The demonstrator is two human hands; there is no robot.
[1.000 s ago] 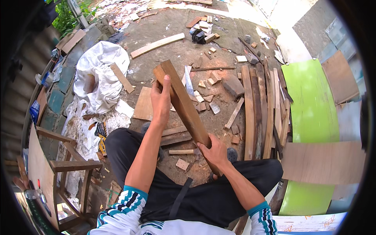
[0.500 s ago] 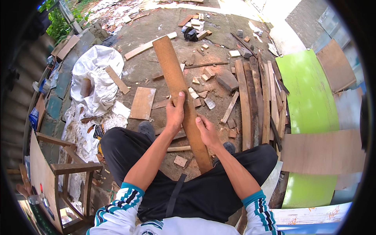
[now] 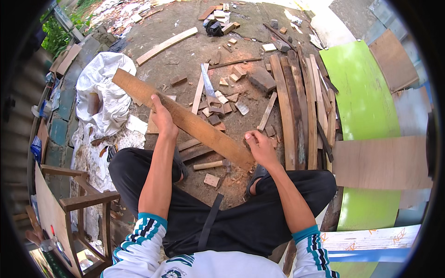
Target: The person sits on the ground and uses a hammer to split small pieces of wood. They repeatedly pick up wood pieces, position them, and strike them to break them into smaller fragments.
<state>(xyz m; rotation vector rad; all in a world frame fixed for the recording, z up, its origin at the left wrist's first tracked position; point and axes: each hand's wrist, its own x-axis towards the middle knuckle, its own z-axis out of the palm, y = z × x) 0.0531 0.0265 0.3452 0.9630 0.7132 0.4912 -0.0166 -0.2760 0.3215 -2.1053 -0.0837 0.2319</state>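
My left hand [image 3: 163, 119] grips a long, flat brown wooden board [image 3: 199, 129], thumb on top, above its middle. The board slants from the upper left down to the right, its lower end near my right foot. My right hand [image 3: 262, 147] is just off that lower end, thumb and fingers pinched together; whether something small is between them I cannot make out. Below the board lies a hammer [image 3: 209, 165] with a wooden handle. Beyond it, a handsaw [image 3: 214, 103] lies among offcuts, blade pointing away.
Several long timber strips [image 3: 296, 111] lie side by side to the right, next to a green panel [image 3: 364, 92]. A white sack [image 3: 104, 76] and a wooden frame [image 3: 90, 200] stand on the left. Scraps, a dark block [image 3: 261, 79] and a pale plank [image 3: 167, 45] litter the ground.
The board has turned from nearly lengthwise to a slant, its far end swinging left. My right hand has come off it and moved right. The handsaw and hammer head now show.
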